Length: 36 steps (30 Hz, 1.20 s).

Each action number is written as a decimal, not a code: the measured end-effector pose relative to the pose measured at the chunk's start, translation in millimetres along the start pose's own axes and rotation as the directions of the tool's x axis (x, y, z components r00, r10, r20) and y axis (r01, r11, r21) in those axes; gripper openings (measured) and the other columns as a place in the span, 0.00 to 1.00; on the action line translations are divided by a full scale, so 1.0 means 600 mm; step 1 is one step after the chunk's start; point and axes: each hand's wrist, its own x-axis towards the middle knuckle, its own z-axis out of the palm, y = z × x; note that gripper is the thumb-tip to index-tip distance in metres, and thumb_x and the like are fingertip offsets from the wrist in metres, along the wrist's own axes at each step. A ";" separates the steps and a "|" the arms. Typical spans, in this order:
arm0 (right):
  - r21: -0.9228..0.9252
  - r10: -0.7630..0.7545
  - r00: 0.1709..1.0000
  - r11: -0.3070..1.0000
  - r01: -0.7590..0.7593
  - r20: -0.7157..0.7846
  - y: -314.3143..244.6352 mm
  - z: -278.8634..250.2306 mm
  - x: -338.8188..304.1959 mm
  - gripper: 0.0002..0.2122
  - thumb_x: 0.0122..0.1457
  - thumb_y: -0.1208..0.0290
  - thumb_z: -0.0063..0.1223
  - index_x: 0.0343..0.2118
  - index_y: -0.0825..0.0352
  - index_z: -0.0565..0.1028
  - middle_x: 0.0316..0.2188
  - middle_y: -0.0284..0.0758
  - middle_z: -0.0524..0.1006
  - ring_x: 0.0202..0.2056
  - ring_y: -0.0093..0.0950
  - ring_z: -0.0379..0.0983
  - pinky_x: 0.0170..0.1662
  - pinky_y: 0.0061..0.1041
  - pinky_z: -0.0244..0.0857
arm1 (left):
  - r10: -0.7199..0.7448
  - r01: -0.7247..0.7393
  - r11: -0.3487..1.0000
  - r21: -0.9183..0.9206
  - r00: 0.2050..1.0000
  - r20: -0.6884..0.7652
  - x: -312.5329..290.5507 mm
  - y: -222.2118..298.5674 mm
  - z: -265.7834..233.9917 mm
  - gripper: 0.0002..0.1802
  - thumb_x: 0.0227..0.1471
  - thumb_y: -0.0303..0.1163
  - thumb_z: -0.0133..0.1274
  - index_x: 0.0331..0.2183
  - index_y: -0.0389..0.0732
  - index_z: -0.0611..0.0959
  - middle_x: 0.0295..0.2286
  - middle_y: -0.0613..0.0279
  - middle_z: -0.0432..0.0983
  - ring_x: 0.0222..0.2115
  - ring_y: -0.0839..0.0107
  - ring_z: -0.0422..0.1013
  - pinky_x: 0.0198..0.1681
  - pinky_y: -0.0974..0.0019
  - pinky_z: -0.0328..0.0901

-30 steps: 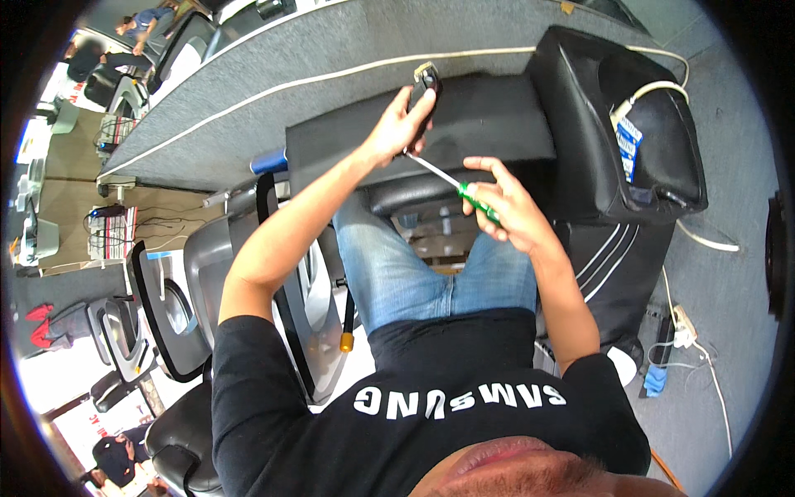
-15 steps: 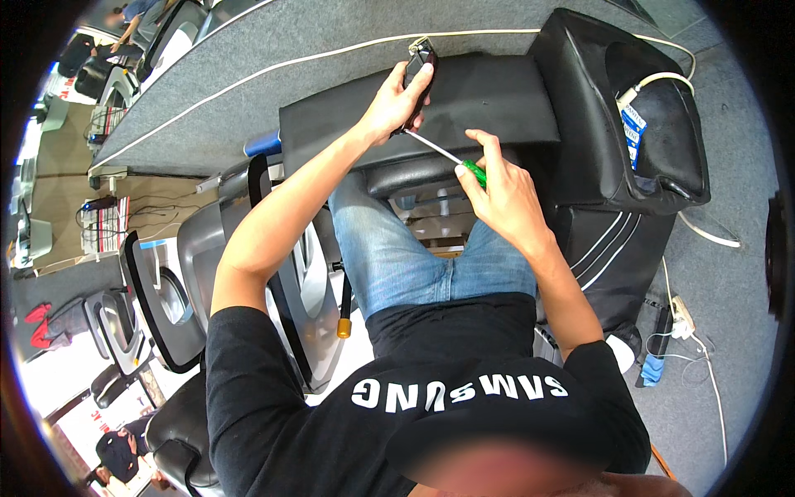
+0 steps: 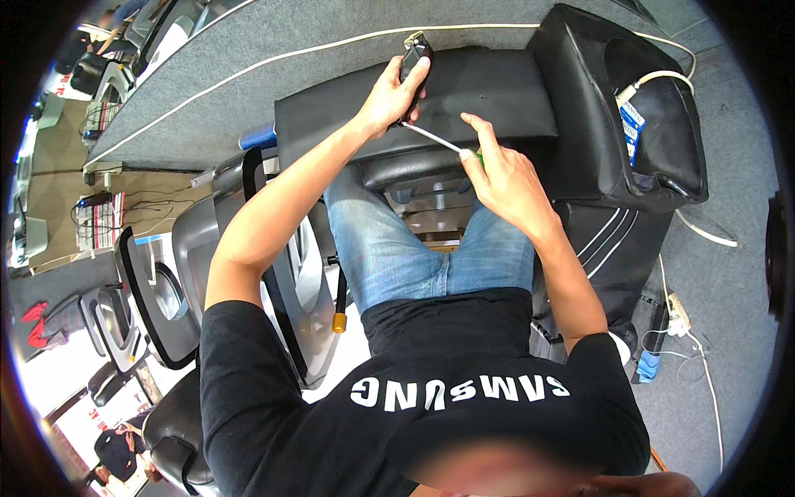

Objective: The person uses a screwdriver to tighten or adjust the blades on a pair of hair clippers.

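My left hand (image 3: pixel 389 95) is closed round a black hair clipper (image 3: pixel 416 62), whose metal blade end points away from me. In my right hand (image 3: pixel 512 184) is a screwdriver (image 3: pixel 432 138) with a thin metal shaft; its green handle is mostly covered by my fingers. The shaft's tip meets the lower end of the clipper, close under my left palm. I cannot make out any screw there. Both hands are above the near part of a black padded seat (image 3: pixel 489 99), and my right index finger is stretched out along the far side of the handle.
At the right stands a black armchair part (image 3: pixel 662 124) with a blue-and-white packet (image 3: pixel 632 132) and a white plug on it. A pale cable (image 3: pixel 331 45) runs behind the seat. Salon chairs (image 3: pixel 153 290) are at my left. A power strip (image 3: pixel 679 315) lies on the carpet.
My right hand has turned a little around the screwdriver, so less of the green handle shows. The clipper has shifted slightly up and left with the view.
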 end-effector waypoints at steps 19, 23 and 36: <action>-0.074 -0.225 0.972 0.973 0.220 -0.073 0.005 -0.002 0.012 0.30 0.68 0.68 0.58 0.70 0.59 0.61 0.35 0.47 0.82 0.37 0.48 0.83 0.40 0.46 0.76 | -0.010 0.008 0.999 -0.041 0.999 -0.047 0.004 -0.004 -0.005 0.28 0.68 0.59 0.53 0.47 0.43 0.69 0.28 0.64 0.74 0.15 0.77 0.70 0.17 0.70 0.67; -0.065 -0.064 0.998 0.996 0.065 0.026 -0.003 -0.002 0.013 0.32 0.65 0.69 0.61 0.70 0.59 0.62 0.38 0.44 0.82 0.37 0.46 0.83 0.39 0.45 0.76 | -0.004 0.003 1.000 -0.027 0.999 -0.040 0.004 -0.003 -0.004 0.28 0.68 0.59 0.53 0.46 0.43 0.69 0.28 0.64 0.74 0.15 0.77 0.70 0.17 0.70 0.66; -0.195 -0.161 0.986 0.969 0.153 -0.029 0.006 -0.003 0.017 0.27 0.67 0.65 0.59 0.68 0.60 0.67 0.37 0.45 0.82 0.34 0.43 0.82 0.39 0.41 0.76 | -0.028 0.022 0.997 -0.072 0.997 -0.073 0.006 -0.008 -0.003 0.28 0.67 0.60 0.54 0.45 0.43 0.70 0.27 0.64 0.75 0.16 0.76 0.71 0.17 0.71 0.66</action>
